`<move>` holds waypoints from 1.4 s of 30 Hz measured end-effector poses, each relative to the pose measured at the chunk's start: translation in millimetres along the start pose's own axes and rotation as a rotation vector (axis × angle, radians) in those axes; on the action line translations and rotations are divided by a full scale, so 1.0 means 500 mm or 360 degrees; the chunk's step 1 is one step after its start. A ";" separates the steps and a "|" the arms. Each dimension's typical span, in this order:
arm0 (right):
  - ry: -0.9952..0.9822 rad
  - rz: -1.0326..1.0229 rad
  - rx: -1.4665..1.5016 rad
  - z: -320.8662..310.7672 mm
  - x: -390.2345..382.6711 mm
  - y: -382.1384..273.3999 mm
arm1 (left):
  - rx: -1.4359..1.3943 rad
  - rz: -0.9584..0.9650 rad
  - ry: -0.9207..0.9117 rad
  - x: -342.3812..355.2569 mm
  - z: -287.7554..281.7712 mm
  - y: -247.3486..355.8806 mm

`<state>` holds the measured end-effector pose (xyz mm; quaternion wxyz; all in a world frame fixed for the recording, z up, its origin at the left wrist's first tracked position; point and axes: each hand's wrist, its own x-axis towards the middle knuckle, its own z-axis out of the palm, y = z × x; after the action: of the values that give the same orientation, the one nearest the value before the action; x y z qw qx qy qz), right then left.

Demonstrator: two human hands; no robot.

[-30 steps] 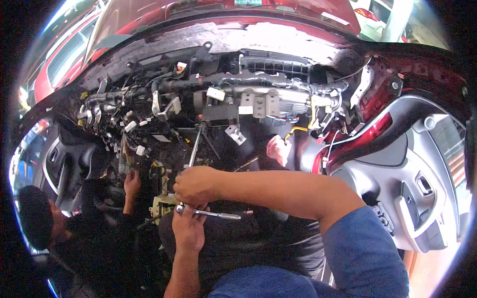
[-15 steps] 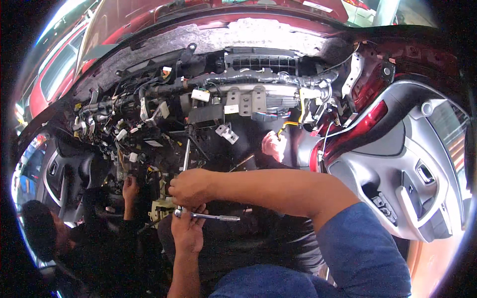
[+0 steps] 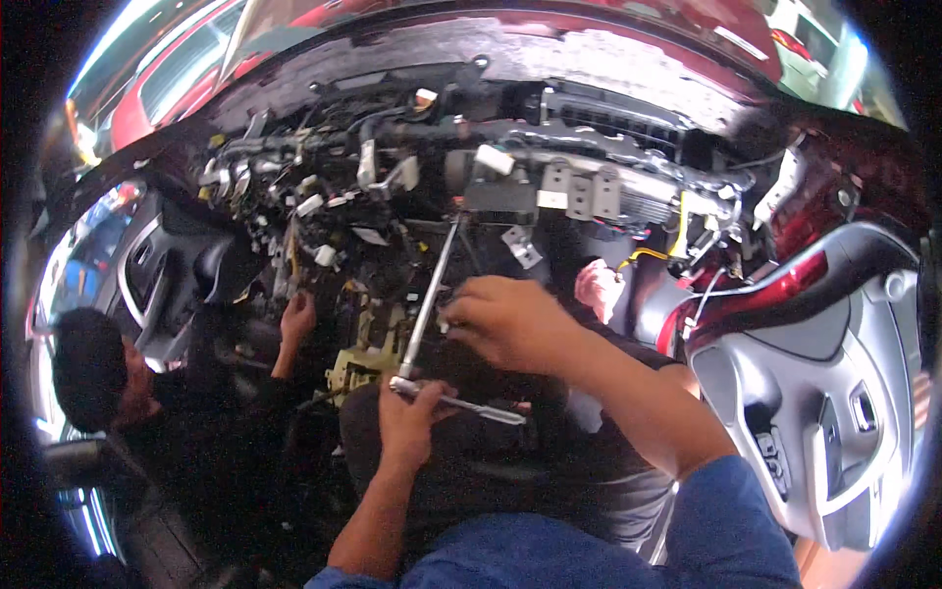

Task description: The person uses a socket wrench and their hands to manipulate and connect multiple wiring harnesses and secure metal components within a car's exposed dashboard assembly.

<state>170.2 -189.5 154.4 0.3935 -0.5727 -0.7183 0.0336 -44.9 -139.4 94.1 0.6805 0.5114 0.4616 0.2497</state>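
Observation:
My left hand (image 3: 407, 422) is closed around the head end of a silver ratchet wrench (image 3: 486, 412), whose handle sticks out to the right. From the ratchet a long chrome extension bar (image 3: 432, 290) runs up and away to the underside of the stripped dashboard, where its far tip is hidden among dark parts. Just right of the bar, apart from it, is my right hand (image 3: 510, 319). Its fingers are curled together, with a small pale spot at their tips that I cannot make out. A small metal bracket (image 3: 522, 247) hangs beyond that hand.
A co-worker in dark clothes (image 3: 196, 393) is at the left, one hand (image 3: 297, 316) raised to the wiring (image 3: 324, 257). Across the front runs a metal crossbeam (image 3: 648, 182). A pale yellow bracket (image 3: 358, 368) sits low in the middle; an open grey door (image 3: 814, 393) stands right.
My right hand has come off the extension bar and moved right, uncovering the bar. My left hand still grips the ratchet. The whole view has shifted, with the dashboard now further right.

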 end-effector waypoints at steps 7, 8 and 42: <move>0.0099 0.0714 0.0310 -0.022 -0.140 0.018 | -0.0770 -0.0117 -0.0144 0.013 -0.018 -0.033; 0.0133 0.0914 0.0422 -0.024 -0.149 0.012 | -0.0931 -0.0072 -0.0229 0.012 -0.017 -0.027; -0.0717 0.1277 -0.0167 0.110 -0.122 -0.147 | -0.1708 -0.0336 -0.0897 0.086 -0.035 -0.029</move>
<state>80.4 -244.2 120.9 0.1541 -0.8030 -0.5083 0.2705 -43.2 -101.6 63.7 0.9599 0.0954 0.1218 0.2337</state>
